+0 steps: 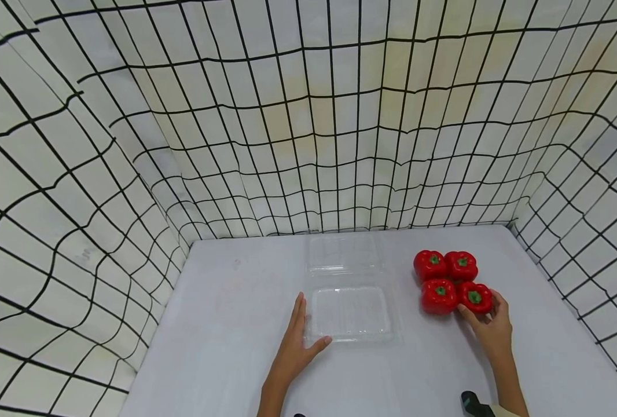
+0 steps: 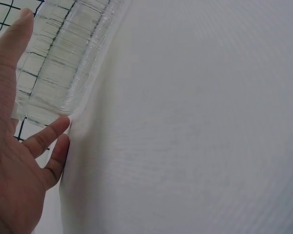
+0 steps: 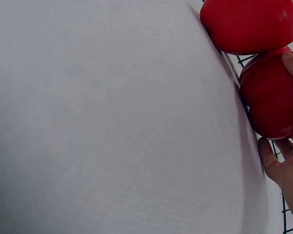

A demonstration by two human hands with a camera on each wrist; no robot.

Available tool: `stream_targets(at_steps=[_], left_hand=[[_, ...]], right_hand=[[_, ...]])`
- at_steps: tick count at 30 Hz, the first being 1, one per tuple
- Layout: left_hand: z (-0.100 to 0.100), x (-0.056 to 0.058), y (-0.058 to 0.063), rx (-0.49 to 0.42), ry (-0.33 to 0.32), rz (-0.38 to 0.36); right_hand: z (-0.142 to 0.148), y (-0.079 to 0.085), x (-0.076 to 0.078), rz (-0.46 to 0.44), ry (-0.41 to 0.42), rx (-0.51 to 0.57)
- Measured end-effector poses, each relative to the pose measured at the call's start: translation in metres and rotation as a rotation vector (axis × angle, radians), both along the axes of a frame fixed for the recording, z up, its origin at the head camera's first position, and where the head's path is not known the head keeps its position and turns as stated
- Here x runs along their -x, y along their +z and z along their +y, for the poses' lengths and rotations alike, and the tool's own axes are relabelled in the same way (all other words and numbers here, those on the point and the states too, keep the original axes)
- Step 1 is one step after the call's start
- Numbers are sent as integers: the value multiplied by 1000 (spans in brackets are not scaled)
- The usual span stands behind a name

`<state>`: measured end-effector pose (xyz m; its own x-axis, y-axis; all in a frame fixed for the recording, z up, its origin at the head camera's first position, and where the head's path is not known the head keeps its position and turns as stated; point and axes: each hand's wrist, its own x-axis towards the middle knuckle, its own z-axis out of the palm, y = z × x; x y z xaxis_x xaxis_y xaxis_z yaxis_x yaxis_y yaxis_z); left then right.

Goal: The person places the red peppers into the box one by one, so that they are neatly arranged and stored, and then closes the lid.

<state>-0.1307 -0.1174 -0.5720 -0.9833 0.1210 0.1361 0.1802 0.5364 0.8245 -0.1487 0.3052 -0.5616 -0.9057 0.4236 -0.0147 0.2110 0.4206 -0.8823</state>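
Four is several: red bell peppers with green stems stand in a tight cluster on the right of the table. My right hand (image 1: 494, 335) has its thumb and fingers around the front right bell pepper (image 1: 474, 299), which sits on the table; in the right wrist view the same pepper (image 3: 272, 100) is between thumb and fingertips. A clear plastic clamshell box (image 1: 351, 313) lies open in the middle, its lid (image 1: 344, 253) folded to the back. My left hand (image 1: 294, 352) is at the box's left front corner, fingers straight and thumb spread; the left wrist view shows fingertips right by the box wall (image 2: 63, 63).
The white table (image 1: 235, 324) is bordered by white walls behind a black net (image 1: 357, 133) at the back and both sides. Left of the held pepper stands another bell pepper (image 1: 439, 296), with two more behind. A dark strap end (image 1: 472, 402) shows at the right wrist.
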Motion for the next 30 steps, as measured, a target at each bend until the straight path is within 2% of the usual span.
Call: stream_targets(at_steps=[7,17,25,30], left_hand=[[-1,1,2,0,-13,1],[0,1,2,-7,-4,14],[0,2,3,-12,-8,-3],[1,0,4,-21,-5,-14]], right_hand=[[1,0,0,47,-79,32],[0,13,0,77,-209,104],[-5,31,4,235,-253,116],[-12,43,5,369,-225,126]])
